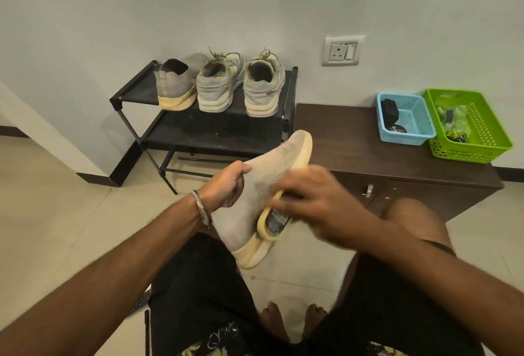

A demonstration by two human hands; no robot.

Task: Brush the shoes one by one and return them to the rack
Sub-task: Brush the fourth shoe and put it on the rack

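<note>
Three shoes (218,86) atop black rack (136,92)

Grey shoe (263,185) midair, brush (272,224) alongside

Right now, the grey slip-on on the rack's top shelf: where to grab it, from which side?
Take the grey slip-on at its heel collar, coming from the front and above. Its heel faces outward at the rack edge, opening upward, so fingers can hook inside. A laced shoe crowds its right side; its left is free.

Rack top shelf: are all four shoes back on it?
No, three shoes sit on the rack; the fourth, a knit shoe, is in the left hand.
</note>
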